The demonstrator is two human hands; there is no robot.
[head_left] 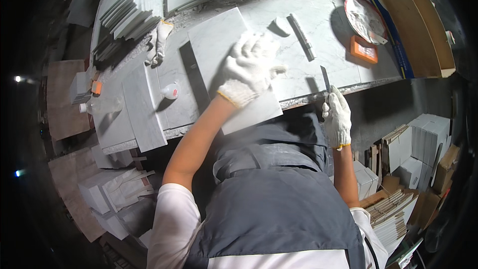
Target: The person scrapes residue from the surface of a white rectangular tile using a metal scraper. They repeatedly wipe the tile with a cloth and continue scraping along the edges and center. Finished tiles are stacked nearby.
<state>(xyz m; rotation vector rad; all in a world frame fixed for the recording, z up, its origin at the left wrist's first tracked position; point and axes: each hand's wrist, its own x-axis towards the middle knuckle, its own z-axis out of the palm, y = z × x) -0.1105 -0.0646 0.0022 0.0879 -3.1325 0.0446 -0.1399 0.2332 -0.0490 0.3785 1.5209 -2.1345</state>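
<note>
My left hand [251, 67], in a white knitted glove, lies over a pale marble tile [214, 40] with the fingers stretched out. The tile sits at a slant on the workbench, its near corner jutting past the front edge by my apron. Beside that edge, on the right, my gloved right hand [337, 117] is closed around a narrow, flat-bladed tool [325, 76], blade pointing away from me. Its handle is hidden in the fist. Beyond the hands lie a half-round white piece [282, 26] and a slim grey bar [302, 37].
A round dish of white paste [366, 20] and an orange-rimmed block [363, 50] are at right, by an open cardboard box [413, 20]. Tile stacks [134, 10], a loose glove [159, 44], a small white container [171, 90] and another tile [143, 107] stand left.
</note>
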